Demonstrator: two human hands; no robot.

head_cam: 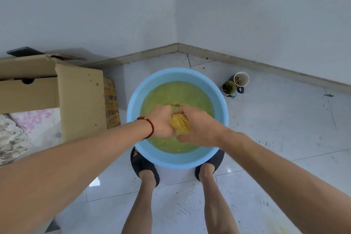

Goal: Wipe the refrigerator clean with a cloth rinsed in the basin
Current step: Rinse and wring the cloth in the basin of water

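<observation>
**Now wringing: cloth bunched between both hands over the basin**

Both hands meet above the middle of the blue basin [133, 119], which stands on the tiled floor [284, 129] just beyond the person's slippered feet. The yellow cloth [180, 122] is balled up between them: the left hand [161, 121] grips it from the left side, and the right hand [199, 129] is curled round it from the right, thumb low on the near edge. Neither hand is free; both are clamped on the same wad.

Holding it there makes sense. The cloth sits directly over the greenish-yellow water [176, 91], so anything squeezed out should fall back into the basin rather than onto the floor. Whether its underside touches the water cannot be told, as the hands hide it. The basin's place between the feet, near the corner of the room, lets the person bend straight over it with both arms reaching evenly.

As for lie, the visible part of the cloth is a short ribbed lump, with its long axis running roughly near to far between the palms; a frayed bit shows at the far end, just past the knuckles. It is too crumpled to have any clear pointing end.

A cardboard box [79, 100] stands at left, and two small cups [235, 83] sit on the floor at far right, well apart from the basin. No refrigerator is in view, so wiping looks yet to come.
</observation>
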